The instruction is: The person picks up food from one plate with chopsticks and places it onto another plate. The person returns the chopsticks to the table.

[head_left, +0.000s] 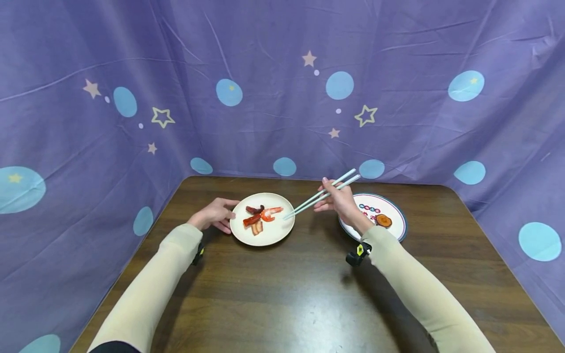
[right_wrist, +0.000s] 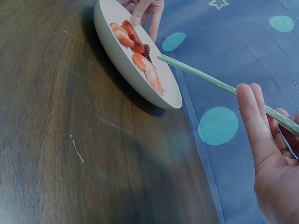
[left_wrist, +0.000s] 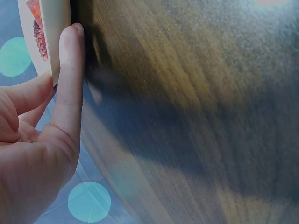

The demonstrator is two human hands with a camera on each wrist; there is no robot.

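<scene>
My left hand point(head_left: 215, 214) grips the left rim of a cream plate point(head_left: 275, 235), thumb at the edge and fingers against its side and underside. On that plate lie an orange-and-white shrimp point(head_left: 267, 214), a dark reddish piece point(head_left: 253, 210), a glossy red-brown piece point(head_left: 251, 220) and a striped slice like bacon point(head_left: 257, 228). Pale green chopsticks point(head_left: 315, 198) are held in my right hand point(head_left: 339, 200). Their tips hover at the plate's right side, near the shrimp, with nothing between them. In the right wrist view the chopsticks point(right_wrist: 201, 74) reach toward the food.
A white plate point(head_left: 399, 223) with a blue rim and coloured lettering stands right of the cream one, partly hidden by my right wrist. It bears a round brown slice point(head_left: 383, 220). The wooden table point(head_left: 273, 294) ends at a purple patterned curtain point(head_left: 273, 132) behind and at the sides.
</scene>
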